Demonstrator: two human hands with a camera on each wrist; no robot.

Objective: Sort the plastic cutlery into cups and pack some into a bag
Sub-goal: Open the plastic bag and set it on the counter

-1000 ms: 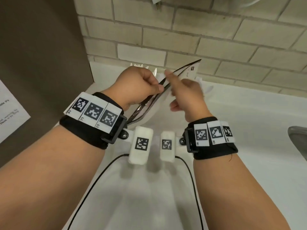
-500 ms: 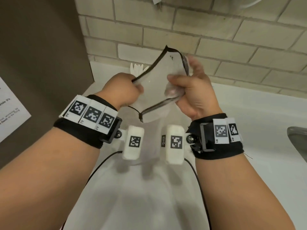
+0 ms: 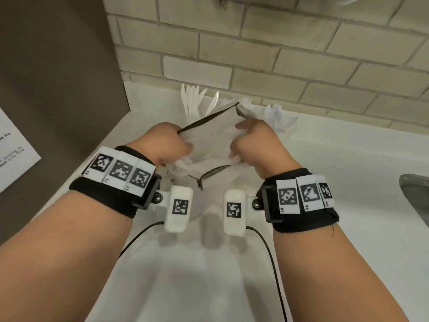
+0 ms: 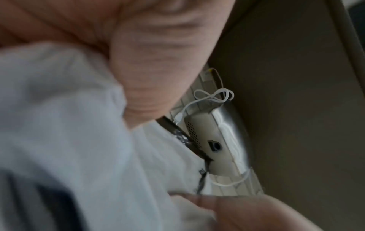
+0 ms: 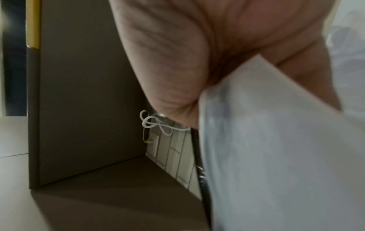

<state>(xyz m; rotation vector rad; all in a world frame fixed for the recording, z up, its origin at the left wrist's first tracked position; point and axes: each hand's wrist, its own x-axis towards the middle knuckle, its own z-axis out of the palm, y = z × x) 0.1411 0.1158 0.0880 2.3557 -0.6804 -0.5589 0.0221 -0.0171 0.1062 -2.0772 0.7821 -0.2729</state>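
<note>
A clear plastic bag (image 3: 209, 138) with a dark zip edge is held up over the white counter (image 3: 348, 205), its mouth pulled wide. My left hand (image 3: 171, 145) grips the bag's left side and my right hand (image 3: 250, 142) grips its right side. Both wrist views are filled with blurred palm and the pale bag (image 4: 79, 125) (image 5: 276, 156). Behind the bag, white plastic knives (image 3: 191, 99) stand upright, the cups under them hidden. White forks (image 3: 246, 101) and more white cutlery (image 3: 278, 117) sit against the tiled wall.
A brown panel (image 3: 58, 77) with a paper notice (image 3: 14, 149) walls off the left. The edge of a steel sink (image 3: 415, 196) shows at the right. A beige tiled wall (image 3: 278, 54) closes the back. A white device with a looped cable (image 4: 209, 140) hangs above.
The bag went from flat between my hands to pulled wide at its mouth. Both hands then dropped lower, toward the counter, still holding its sides.
</note>
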